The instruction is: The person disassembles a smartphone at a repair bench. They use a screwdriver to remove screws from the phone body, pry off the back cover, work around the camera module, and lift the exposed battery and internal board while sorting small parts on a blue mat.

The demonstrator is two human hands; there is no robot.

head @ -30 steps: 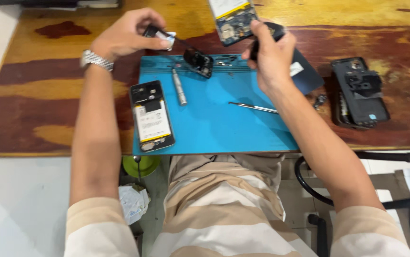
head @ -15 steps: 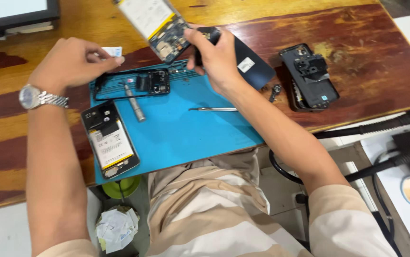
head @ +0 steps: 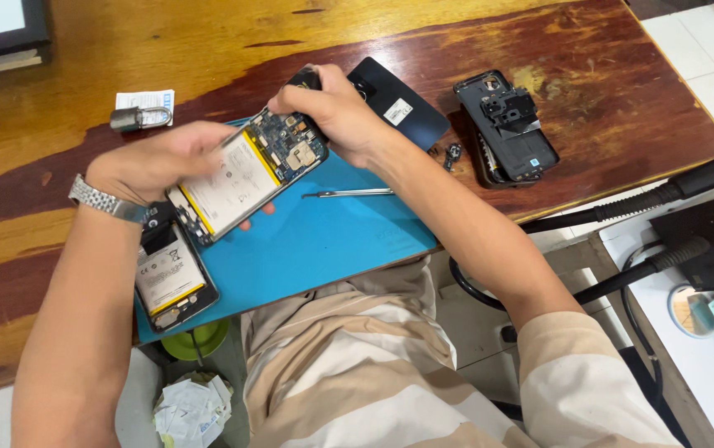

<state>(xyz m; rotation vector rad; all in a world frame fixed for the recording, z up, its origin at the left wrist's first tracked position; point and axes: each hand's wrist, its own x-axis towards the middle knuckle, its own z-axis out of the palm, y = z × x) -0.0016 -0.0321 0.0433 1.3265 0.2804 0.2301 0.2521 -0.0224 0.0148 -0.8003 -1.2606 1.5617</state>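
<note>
Since the earlier frame we are seeing the opened phone (head: 245, 176) come down from the far edge of the table to hang just above the blue mat (head: 332, 241), and the left hand (head: 162, 162), then up by a small padlock (head: 137, 117), is now closing around the phone's lower half, thumb over the pale battery and fingertips showing beneath. The right hand (head: 336, 112) is pinching a dark tool at the phone's top end, by the exposed circuit board; we cannot tell what kind of tool it is. Both hands are now bearing on the one phone. A second opened phone (head: 166, 278) is lying flat on the smooth mat beside a thin metal tool (head: 348, 193). On the worn, glossy wooden table (head: 589, 50) a dark back cover (head: 398, 101) and a stripped black frame (head: 506, 124) are lying apart.
</note>
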